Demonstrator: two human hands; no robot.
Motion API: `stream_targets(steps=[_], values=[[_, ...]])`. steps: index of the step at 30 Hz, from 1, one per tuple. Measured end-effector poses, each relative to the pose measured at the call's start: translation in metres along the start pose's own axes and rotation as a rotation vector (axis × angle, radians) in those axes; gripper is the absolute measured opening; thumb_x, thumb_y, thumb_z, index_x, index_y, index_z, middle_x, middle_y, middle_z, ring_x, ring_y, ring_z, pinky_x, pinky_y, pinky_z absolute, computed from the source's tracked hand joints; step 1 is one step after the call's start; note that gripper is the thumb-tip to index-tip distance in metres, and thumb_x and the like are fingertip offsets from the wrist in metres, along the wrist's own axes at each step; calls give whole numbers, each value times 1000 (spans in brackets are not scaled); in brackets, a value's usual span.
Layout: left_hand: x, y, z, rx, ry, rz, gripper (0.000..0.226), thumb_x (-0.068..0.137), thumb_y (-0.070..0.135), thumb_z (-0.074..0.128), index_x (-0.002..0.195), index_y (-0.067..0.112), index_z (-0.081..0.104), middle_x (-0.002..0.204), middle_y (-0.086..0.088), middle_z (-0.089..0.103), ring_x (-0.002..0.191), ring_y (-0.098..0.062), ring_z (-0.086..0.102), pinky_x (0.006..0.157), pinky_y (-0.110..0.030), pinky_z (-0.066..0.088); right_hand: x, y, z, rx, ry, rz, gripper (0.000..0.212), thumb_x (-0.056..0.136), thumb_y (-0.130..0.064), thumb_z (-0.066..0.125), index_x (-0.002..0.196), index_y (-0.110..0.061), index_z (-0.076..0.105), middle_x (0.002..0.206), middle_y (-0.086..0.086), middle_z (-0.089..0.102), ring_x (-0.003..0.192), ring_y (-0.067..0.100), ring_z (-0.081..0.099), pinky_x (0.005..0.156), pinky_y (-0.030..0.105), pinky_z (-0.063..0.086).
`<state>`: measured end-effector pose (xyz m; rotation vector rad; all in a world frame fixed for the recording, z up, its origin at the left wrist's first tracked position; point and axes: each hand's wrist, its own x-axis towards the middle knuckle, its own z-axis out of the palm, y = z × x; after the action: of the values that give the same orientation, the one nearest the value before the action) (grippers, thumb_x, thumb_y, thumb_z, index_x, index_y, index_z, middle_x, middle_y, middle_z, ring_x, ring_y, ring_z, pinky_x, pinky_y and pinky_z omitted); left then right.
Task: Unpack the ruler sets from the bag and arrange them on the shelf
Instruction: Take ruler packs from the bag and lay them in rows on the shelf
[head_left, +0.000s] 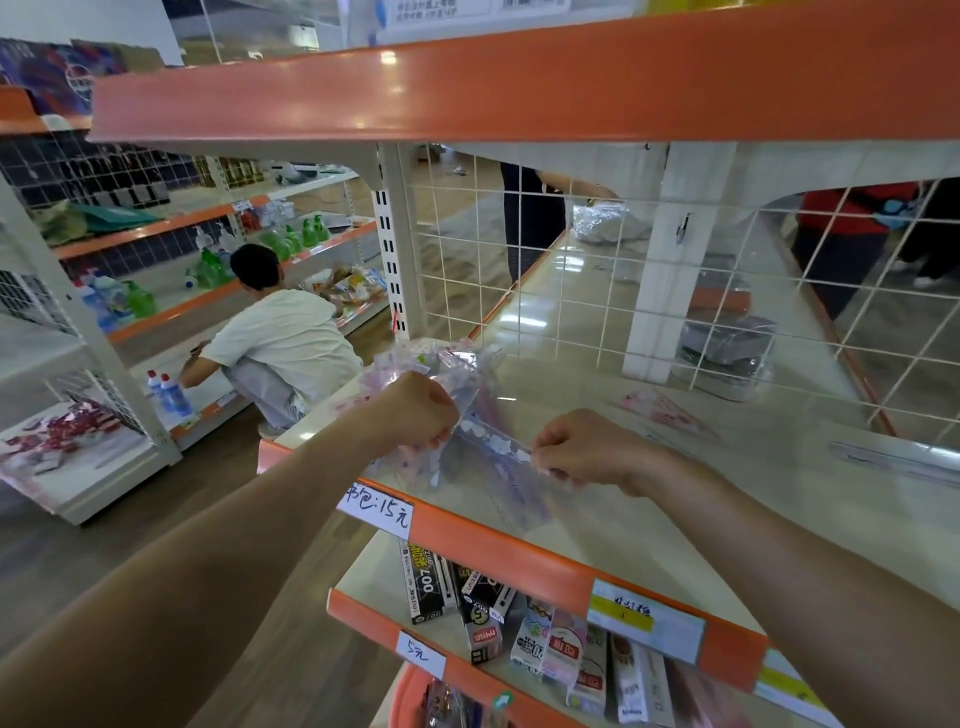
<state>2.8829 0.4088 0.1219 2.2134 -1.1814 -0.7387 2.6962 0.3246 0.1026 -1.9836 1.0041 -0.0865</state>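
Observation:
A clear plastic bag (447, 374) printed with pink and purple shapes lies at the front left of the cream shelf (701, 499). My left hand (415, 410) grips the bag's bunched plastic. My right hand (576, 447) pinches the end of a ruler set (498, 441) that sticks out of the bag, just above the shelf's orange front edge. A pink triangular ruler (660, 408) lies flat on the shelf to the right. A clear straight ruler (893, 460) rests further right near the wire back.
A white wire grid (571, 291) backs the shelf and an orange-edged shelf (467, 88) hangs overhead. Boxed stationery (519, 613) fills the shelf below. A person in a white shirt (280, 343) crouches at the left aisle. Other people stand behind the grid.

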Motion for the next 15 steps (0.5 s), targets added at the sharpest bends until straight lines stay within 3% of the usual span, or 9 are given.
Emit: stream_targets(steps=[2, 6, 10, 12, 15], values=[[1, 1, 1, -6, -14, -19, 22, 88, 9, 51, 88, -4, 68, 69, -8, 65, 55, -16, 58, 53, -24, 48, -2, 2, -4, 28, -6, 20, 14, 86, -7, 55, 78, 0, 64, 71, 11, 58, 61, 18, 52, 58, 27, 44], [-2, -1, 1, -50, -46, -58, 18, 87, 8, 53, 87, -3, 67, 70, -12, 61, 55, -19, 54, 52, -24, 45, -15, 11, -21, 136, 7, 65, 16, 97, -12, 47, 94, -6, 62, 71, 6, 65, 53, 11, 59, 47, 19, 46], [-1, -2, 6, -119, -62, -82, 19, 88, 11, 56, 91, -5, 67, 74, -14, 61, 57, -20, 53, 53, -25, 43, -25, 26, -43, 237, 137, 72, 13, 94, -13, 48, 85, -12, 58, 66, 5, 69, 50, 13, 58, 48, 20, 42], [-1, 5, 10, -234, -71, -85, 17, 88, 16, 60, 87, 1, 66, 75, -11, 63, 59, -18, 55, 55, -24, 46, -27, 25, -47, 309, 172, 48, 14, 95, -14, 48, 89, -11, 60, 70, 4, 72, 52, 12, 60, 51, 21, 44], [-1, 18, 13, -554, -238, -84, 20, 91, 31, 59, 89, 11, 63, 78, -3, 66, 69, -16, 60, 66, -27, 48, -25, 9, -35, 410, 92, -18, 14, 98, -16, 47, 95, -10, 59, 75, 4, 73, 55, 9, 63, 54, 21, 46]])
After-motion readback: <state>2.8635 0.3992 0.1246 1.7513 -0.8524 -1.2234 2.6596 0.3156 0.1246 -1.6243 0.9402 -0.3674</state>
